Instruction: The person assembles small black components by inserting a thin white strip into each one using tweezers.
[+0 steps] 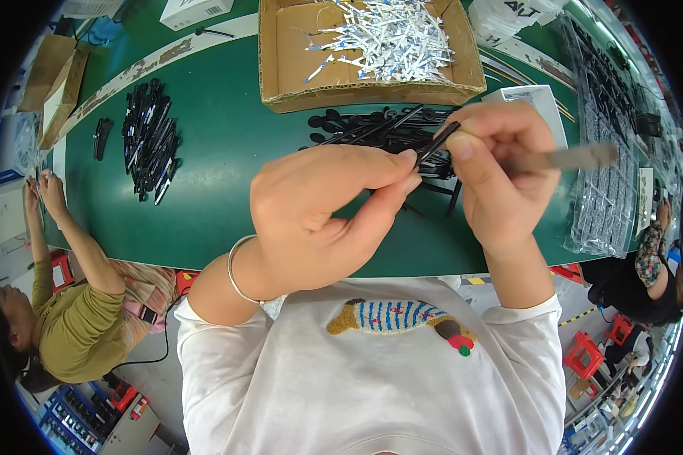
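Note:
My left hand [326,205] is closed, thumb and forefinger pinching the lower end of a slim black rod-like part [438,142]. Its upper end sits in a pinch of my right hand [508,171]. Out of the right hand's curled fingers a flat, greyish strip-like tool [577,157] juts to the right; motion blur hides its exact kind. Beneath and behind both hands lies a heap of black parts [357,129] with long thin stems and rounded ends, partly covered by the hands.
An open cardboard box [296,97] holding many white-and-blue slips [387,45] stands at the back. More black parts [152,140] lie at left beside a small bundle [102,138]. Clear plastic trays [603,182] stand at right. At far left a co-worker [83,318] sits with hands raised.

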Demonstrator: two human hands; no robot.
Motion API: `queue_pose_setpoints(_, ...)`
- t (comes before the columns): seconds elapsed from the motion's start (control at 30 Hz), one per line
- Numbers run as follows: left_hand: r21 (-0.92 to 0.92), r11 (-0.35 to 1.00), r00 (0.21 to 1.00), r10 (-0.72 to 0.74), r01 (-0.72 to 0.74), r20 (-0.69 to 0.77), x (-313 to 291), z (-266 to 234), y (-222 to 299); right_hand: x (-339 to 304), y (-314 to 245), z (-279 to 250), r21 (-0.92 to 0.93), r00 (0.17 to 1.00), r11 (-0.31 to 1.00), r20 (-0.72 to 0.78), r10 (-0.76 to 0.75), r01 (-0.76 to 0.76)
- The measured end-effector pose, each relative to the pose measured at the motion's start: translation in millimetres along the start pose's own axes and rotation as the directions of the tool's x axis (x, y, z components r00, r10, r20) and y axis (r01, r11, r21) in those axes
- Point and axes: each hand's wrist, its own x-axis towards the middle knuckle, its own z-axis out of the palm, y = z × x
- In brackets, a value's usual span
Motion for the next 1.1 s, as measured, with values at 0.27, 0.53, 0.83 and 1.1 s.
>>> queue_pose_setpoints(0.27, -0.54, 0.756, 0.92, -0.381, 0.368, 0.094, 0.7, 4.9, 0.3, -4.6, 3.5, -6.3, 0.263, 0.934, 0.898, 0.156, 0.322, -0.354)
queue_pose_setpoints(0.53, -0.514, 0.778, 0.926, -0.366, 0.361, 0.095, 2.6, 2.8, -5.5, -10.6, 7.3, 8.1, 0.408, 0.92, 0.826, 0.126, 0.371, -0.389)
queue_pose_setpoints(0.83, -0.493, 0.812, 0.929, -0.369, 0.314, -0.015, 1.1, 8.0, -4.5, -9.4, 8.4, 6.2, 0.484, 0.892, 0.754, 0.159, 0.423, -0.444)
queue_pose_setpoints(1.1, -0.309, 0.913, 0.963, -0.267, 0.267, 0.045, -1.8, 2.3, -5.5, -6.2, 6.8, 0.8, 0.516, 0.843, 0.675, 0.218, 0.492, -0.528)
